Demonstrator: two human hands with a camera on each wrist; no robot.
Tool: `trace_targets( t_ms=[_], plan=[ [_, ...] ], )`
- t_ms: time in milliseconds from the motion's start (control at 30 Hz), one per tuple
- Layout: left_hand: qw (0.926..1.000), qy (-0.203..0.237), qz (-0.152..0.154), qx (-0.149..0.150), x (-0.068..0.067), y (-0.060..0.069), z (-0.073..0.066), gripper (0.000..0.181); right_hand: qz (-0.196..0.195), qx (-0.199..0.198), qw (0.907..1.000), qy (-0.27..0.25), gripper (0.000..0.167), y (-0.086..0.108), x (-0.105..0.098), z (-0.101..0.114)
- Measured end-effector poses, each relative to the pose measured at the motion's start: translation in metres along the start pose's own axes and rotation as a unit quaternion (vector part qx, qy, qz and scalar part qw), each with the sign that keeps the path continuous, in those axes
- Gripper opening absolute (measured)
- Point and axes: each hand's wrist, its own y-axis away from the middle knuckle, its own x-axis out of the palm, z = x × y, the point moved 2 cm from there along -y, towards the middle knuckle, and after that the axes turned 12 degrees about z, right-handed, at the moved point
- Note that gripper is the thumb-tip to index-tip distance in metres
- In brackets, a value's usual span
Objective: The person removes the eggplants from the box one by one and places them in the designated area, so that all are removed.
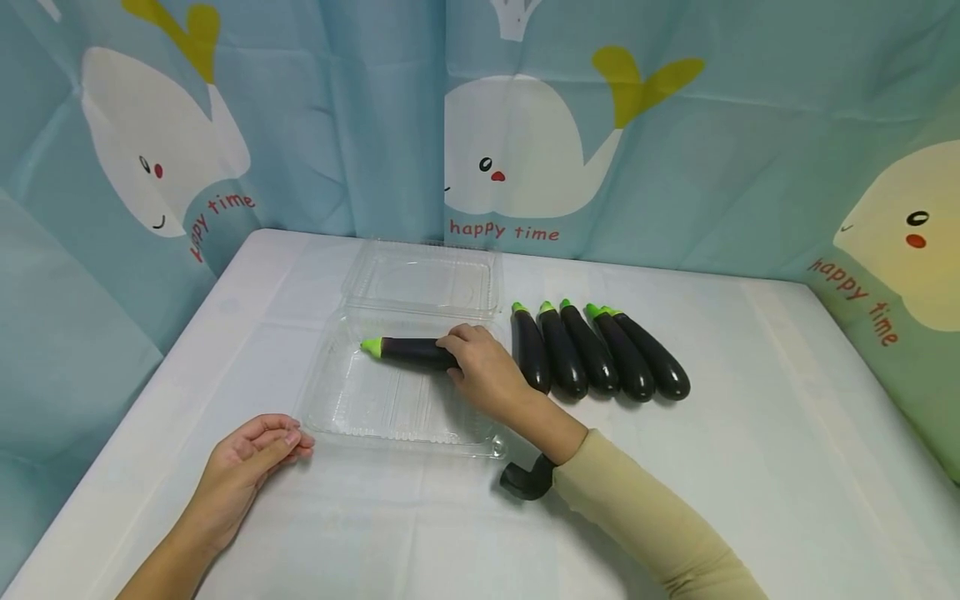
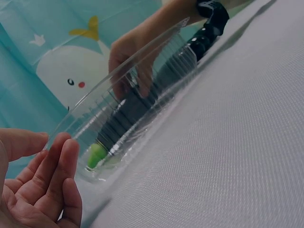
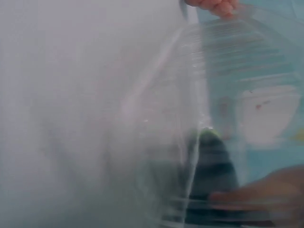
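Note:
A clear plastic clamshell box [image 1: 390, 446] lies open on the table, its lid [image 1: 423, 312] laid back toward the curtain. Inside the base is a dark eggplant [image 1: 412, 352] with a bright green stem end pointing left. My right hand [image 1: 487, 371] grips the eggplant's thicker right end from above, hiding that end. At the near left corner of the box, my left hand [image 1: 251, 458] pinches the rim between thumb and fingers, as the left wrist view shows. The right wrist view is blurred, with the eggplant [image 3: 211, 161] seen through the box wall.
To the right of the box, several more eggplants [image 1: 592, 354] lie side by side, stems toward the back. A black strap [image 1: 525, 482] is on the right wrist, close to the box's near right corner. A blue whale-print curtain [image 1: 375, 125] hangs behind the white table [image 1: 750, 467].

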Motion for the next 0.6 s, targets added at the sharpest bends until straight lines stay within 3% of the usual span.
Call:
trace_targets(
  t_ms=[100, 300, 600],
  plan=[
    [1.0, 0.002, -0.003, -0.002, 0.0, 0.0, 0.0, 0.012, -0.005, -0.008, 0.9998, -0.02, 0.035, 0.002, -0.005, 0.001],
    [0.9999, 0.003, -0.009, -0.009, 0.0, 0.001, 0.001, 0.012, -0.052, -0.01, 0.9951, -0.084, 0.036, 0.012, -0.025, 0.005],
    [1.0, 0.0, -0.006, -0.004, -0.001, 0.0, 0.001, 0.013, -0.097, 0.002, 0.9893, -0.109, 0.036, 0.024, -0.054, 0.0]
  ],
)
